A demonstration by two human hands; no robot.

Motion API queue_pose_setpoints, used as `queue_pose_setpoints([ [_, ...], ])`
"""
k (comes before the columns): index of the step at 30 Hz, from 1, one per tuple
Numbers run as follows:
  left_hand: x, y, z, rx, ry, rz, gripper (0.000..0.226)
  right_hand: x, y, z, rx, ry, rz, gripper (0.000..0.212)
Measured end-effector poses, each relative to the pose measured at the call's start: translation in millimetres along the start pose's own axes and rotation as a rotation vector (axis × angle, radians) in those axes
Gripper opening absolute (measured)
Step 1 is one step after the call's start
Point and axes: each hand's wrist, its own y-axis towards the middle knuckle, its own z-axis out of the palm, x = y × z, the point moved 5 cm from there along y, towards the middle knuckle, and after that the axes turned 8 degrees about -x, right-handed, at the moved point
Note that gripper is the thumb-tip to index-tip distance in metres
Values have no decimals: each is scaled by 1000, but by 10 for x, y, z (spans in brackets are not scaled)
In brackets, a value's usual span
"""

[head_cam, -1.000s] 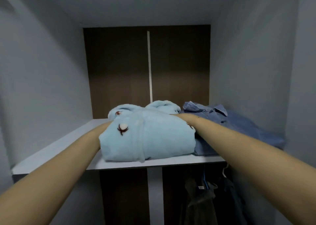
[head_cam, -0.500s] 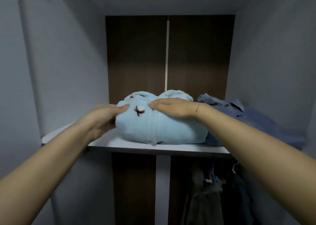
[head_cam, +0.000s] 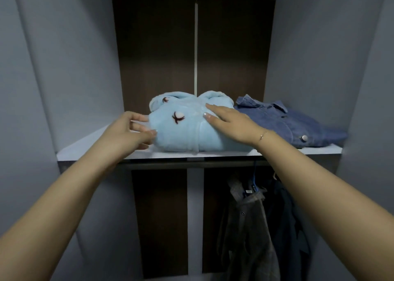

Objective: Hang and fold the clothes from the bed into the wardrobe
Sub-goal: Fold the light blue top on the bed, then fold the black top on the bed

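Note:
A folded light-blue fleece garment (head_cam: 181, 129) with small dark embroidered marks lies on the white wardrobe shelf (head_cam: 89, 146). My left hand (head_cam: 128, 131) is at its left side, fingertips touching the fabric, fingers loosely spread. My right hand (head_cam: 230, 122) lies flat on top of its right half with straight fingers. A folded blue denim shirt (head_cam: 290, 125) rests on the same shelf, right beside the fleece garment.
Under the shelf a rail (head_cam: 191, 163) carries dark clothes (head_cam: 251, 227) on hangers at the right. Grey side walls (head_cam: 70, 71) close in the compartment; the back panel (head_cam: 157, 52) is dark brown. The shelf's left part is bare.
The view has pulled back from the shelf. My hands have slid out from the sides of the fleece garment; the right now lies on top, the left touches its left edge.

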Motion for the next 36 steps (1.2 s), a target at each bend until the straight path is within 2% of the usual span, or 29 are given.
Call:
queue_pose_setpoints([
  [3,-165,-336,38,-6,337,352,35,176,-449,-91,-135,-152,-51,62],
  [5,-175,-624,164,39,455,518,42,253,-846,-76,-170,-182,-53,63],
  [13,84,-1802,662,157,660,750,65,87,-2567,-47,-123,-249,226,64],
  [19,88,-2818,1115,297,593,835,64,-6,-3885,-180,-90,-438,394,64],
  [25,-56,-4132,1623,568,512,889,65,-17,-5506,-582,-65,-506,662,67],
  [30,-482,-5590,1913,781,391,1035,65,231,-7030,-1053,-41,-549,916,65],
  [36,-1006,-7224,2129,1033,190,1176,63,643,-8738,-1559,-119,-585,1264,64],
])
